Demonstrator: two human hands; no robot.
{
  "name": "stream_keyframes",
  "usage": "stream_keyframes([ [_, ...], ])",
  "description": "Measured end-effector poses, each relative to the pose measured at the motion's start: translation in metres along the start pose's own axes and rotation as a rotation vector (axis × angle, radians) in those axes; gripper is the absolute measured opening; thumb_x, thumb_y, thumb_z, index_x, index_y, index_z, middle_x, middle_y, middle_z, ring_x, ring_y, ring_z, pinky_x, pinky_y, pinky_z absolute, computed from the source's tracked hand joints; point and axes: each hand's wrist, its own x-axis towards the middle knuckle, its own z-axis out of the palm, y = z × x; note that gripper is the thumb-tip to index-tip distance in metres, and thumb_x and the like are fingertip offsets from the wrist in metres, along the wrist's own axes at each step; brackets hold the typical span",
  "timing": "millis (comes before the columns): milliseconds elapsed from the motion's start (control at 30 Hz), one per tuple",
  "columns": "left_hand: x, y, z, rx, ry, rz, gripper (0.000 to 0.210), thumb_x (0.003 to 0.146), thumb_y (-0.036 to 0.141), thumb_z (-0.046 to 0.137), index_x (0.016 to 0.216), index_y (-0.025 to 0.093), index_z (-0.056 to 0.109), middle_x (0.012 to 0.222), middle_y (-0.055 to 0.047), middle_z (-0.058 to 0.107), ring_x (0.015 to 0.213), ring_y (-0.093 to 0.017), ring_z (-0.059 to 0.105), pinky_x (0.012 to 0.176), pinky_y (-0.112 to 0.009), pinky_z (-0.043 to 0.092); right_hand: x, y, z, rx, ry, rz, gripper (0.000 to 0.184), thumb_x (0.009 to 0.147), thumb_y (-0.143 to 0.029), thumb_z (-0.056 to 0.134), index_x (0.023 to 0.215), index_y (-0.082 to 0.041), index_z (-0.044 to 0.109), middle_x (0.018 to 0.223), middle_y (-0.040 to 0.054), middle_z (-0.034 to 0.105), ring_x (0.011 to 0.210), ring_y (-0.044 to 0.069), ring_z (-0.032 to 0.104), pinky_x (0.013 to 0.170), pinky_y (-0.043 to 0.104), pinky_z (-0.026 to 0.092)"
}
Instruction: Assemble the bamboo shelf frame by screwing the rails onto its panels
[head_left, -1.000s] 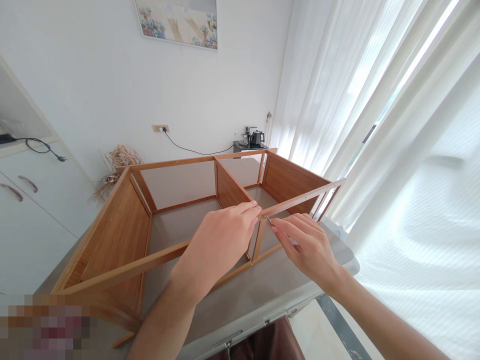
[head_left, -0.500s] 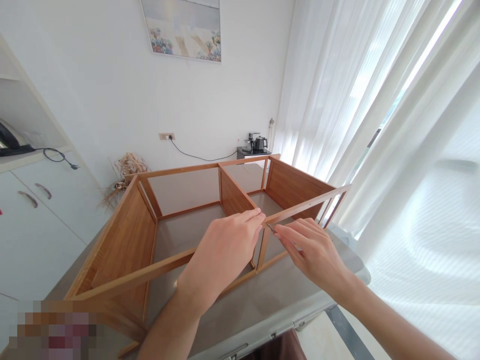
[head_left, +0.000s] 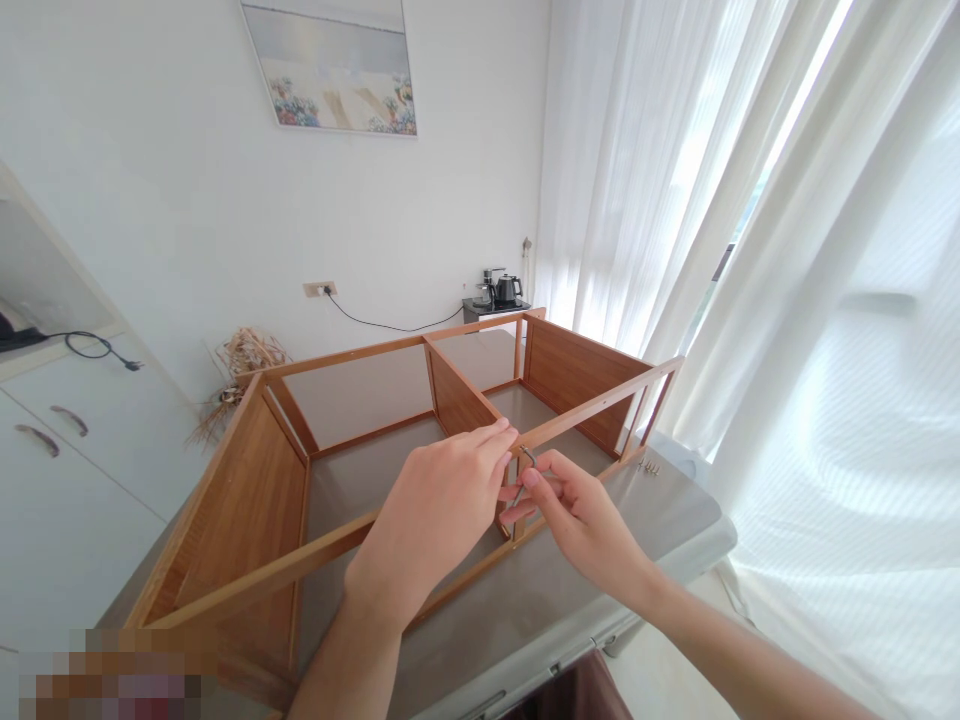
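A wooden frame (head_left: 247,565) with brown side panels and a middle divider (head_left: 469,395) lies on the grey table. My left hand (head_left: 435,500) is closed over its near rail, where the divider meets it; the fingers' undersides are hidden. Just right of that, my right hand (head_left: 581,515) pinches an L-shaped hex key (head_left: 532,458) between thumb and fingers. The short end of the key meets the near rail (head_left: 592,402) at the joint, and its long arm slants down toward the left fingers.
Several small screws (head_left: 649,467) stand on the grey table (head_left: 690,510) at the right. Dried plants (head_left: 251,355) are behind the frame's left corner. A black kettle (head_left: 508,290) sits on a small stand at the back. White curtains (head_left: 817,400) hang along the right.
My right hand has turned the hex key, so its long arm now points downward, and the fingers have shifted below the joint. The left hand keeps its place on the frame. The view has shifted slightly.
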Motion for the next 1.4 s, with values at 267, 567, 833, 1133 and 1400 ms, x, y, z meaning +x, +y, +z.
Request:
stream_keyframes([
  [267,-0.001,-0.001,0.0,-0.008,-0.012,-0.013,0.036,0.103,0.03,0.037,0.131,0.031,0.058,0.13,0.003,0.065,0.108,-0.018,0.067,0.09,-0.031,0.055,0.0,0.015,0.013,0.038,0.098,-0.134,0.023,0.101,-0.043,0.044,0.093,-0.023,0.052,0.096,0.0061,0.074,0.079,0.017,0.072,0.073,0.031,0.057],
  [567,-0.002,0.002,0.001,0.012,0.031,-0.005,0.034,0.103,0.026,0.038,0.126,0.027,0.062,0.125,-0.001,0.069,0.108,-0.018,0.068,0.093,-0.031,0.054,-0.001,0.013,-0.032,-0.696,0.117,-0.406,0.023,0.102,-0.029,0.044,0.116,-0.024,0.061,0.087,0.0046,0.068,0.079,0.016,0.063,0.054,0.023,0.046],
  [833,0.0,0.004,-0.001,0.053,0.044,0.027,0.034,0.101,0.023,0.039,0.124,0.026,0.063,0.124,-0.001,0.069,0.106,-0.018,0.069,0.092,-0.03,0.055,0.011,0.007,-0.045,-0.912,0.074,-0.566,0.021,0.102,-0.024,0.043,0.11,-0.021,0.063,0.073,0.0017,0.061,0.067,0.014,0.052,0.065,0.029,0.04],
  [1133,-0.001,0.003,-0.001,0.045,0.035,0.021,0.034,0.101,0.023,0.038,0.125,0.028,0.063,0.127,0.0,0.067,0.108,-0.018,0.068,0.092,-0.03,0.055,0.012,0.0,-0.048,-0.946,0.037,-0.579,0.02,0.102,-0.021,0.043,0.109,-0.02,0.062,0.076,0.0018,0.063,0.068,0.014,0.052,0.066,0.028,0.038],
  [1400,-0.001,0.002,-0.002,0.034,0.022,0.02,0.038,0.099,0.017,0.039,0.128,0.028,0.061,0.131,0.001,0.065,0.112,-0.018,0.066,0.095,-0.03,0.054,0.019,-0.027,-0.062,-1.142,-0.073,-0.615,0.023,0.102,-0.02,0.04,0.105,-0.021,0.063,0.074,0.0023,0.061,0.068,0.015,0.054,0.065,0.029,0.038],
])
